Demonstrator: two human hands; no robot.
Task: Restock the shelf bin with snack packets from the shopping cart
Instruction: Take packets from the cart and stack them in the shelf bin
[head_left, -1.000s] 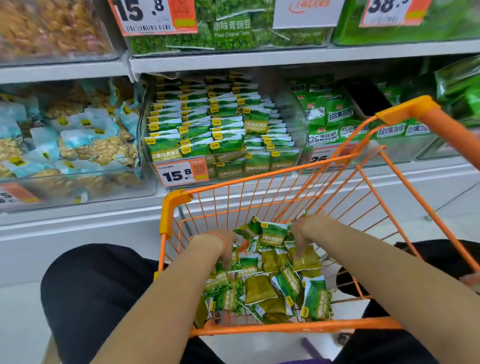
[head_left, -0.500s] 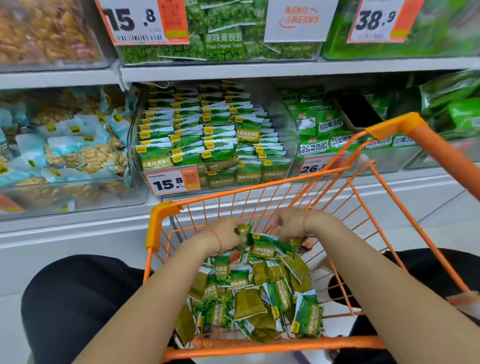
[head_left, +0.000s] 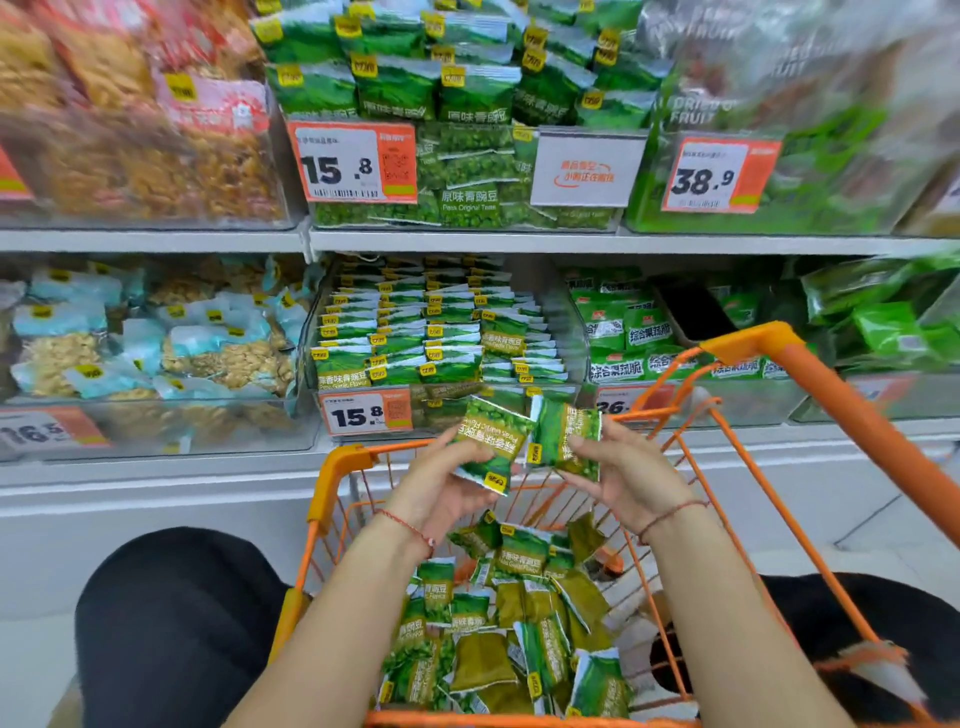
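Below the grip the orange cart (head_left: 332, 488) holds loose packets; the left hand (head_left: 441, 483) and right hand (head_left: 623, 478) each pinch a green snack packet (head_left: 491, 441), so the carry step is likely under way, next forward to the shelf bin (head_left: 566, 332) just beyond.

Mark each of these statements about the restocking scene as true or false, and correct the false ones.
1. Each hand holds a green packet. True: left hand grips one packet, right hand grips another packet.
2. The shopping cart is blue. False: it is orange.
3. Packets remain in the cart. True.
4. The shelf bin behind the hands has a 38.9 tag. False: its tag reads 15.8.
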